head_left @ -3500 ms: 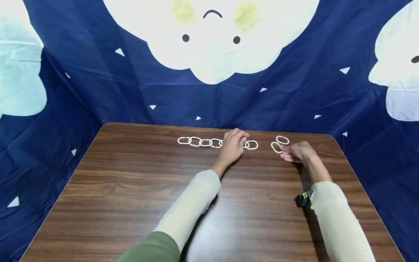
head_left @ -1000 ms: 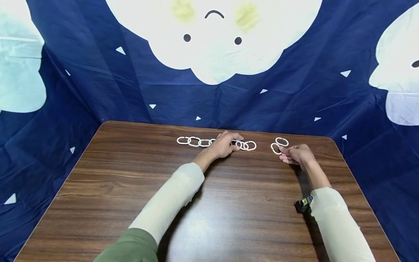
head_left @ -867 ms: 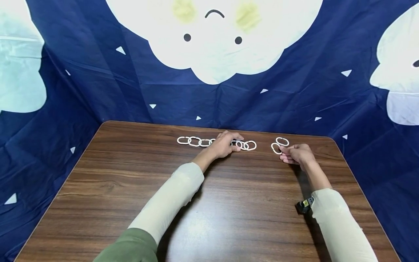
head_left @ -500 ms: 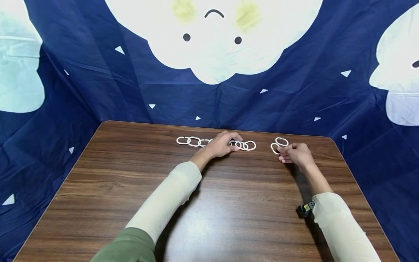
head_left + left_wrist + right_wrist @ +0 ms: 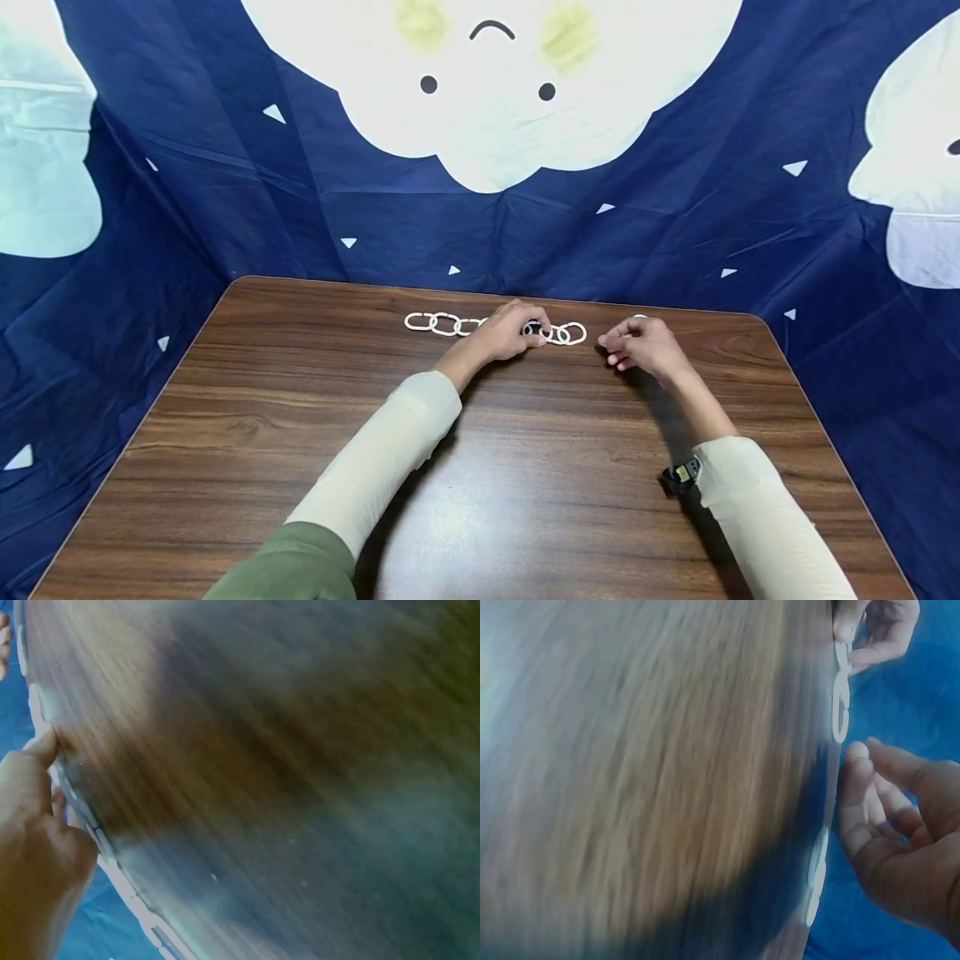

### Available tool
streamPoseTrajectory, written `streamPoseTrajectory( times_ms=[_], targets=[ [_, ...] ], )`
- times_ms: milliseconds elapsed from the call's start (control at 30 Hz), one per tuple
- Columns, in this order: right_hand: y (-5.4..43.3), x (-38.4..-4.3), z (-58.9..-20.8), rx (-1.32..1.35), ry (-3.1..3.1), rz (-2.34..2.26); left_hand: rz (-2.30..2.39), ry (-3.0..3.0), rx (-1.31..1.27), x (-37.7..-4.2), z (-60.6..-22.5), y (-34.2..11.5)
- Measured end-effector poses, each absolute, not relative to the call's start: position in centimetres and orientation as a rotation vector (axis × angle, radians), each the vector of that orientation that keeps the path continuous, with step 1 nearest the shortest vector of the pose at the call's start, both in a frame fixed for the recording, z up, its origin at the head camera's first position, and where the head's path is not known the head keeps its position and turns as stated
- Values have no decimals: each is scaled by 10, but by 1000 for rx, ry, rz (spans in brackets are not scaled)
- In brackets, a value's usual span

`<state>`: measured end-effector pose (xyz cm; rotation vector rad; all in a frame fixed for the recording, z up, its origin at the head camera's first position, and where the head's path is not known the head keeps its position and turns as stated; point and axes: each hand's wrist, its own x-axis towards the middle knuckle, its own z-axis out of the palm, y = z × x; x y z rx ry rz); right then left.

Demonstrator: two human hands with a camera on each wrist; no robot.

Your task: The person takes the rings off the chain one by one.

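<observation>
A chain of white plastic links (image 5: pixel 446 324) lies along the far side of the table, its middle covered by my left hand (image 5: pixel 504 328). Thumb and fingers of that hand close round a link near the chain's right part; the right wrist view shows them at the chain (image 5: pixel 841 712) too. Off the chain's right end hovers my right hand (image 5: pixel 642 347), fingers loosely bent, with nothing seen between them. Two loose white links (image 5: pixel 817 877) lie on the table behind it in the right wrist view; in the head view the hand hides nearly all of them.
The brown wooden table (image 5: pixel 247 433) has its far edge just beyond the chain. A dark blue cloth (image 5: pixel 390 225) with white clouds hangs behind and at the sides. A small black camera (image 5: pixel 681 475) sits at the right wrist.
My right hand has let go of the loose link and moved left toward the chain's end. The left hand shifted left along the chain earlier and now barely moves.
</observation>
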<state>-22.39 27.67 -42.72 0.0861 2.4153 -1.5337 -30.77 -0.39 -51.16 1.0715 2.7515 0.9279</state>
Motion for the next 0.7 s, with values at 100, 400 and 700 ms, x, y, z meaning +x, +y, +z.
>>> streamPoseTrajectory(
  times_ms=[100,400,700],
  targets=[
    [266,-227,-430,26,2416,-1488,907,2763,1120,-308,-515,-6],
    [245,-233,-438,-66,2418,-1405,908,2785,1233,-308,-517,-6],
    [237,-235,-437,-71,2516,-1219,918,2777,1289,-298,-510,-7]
  ],
)
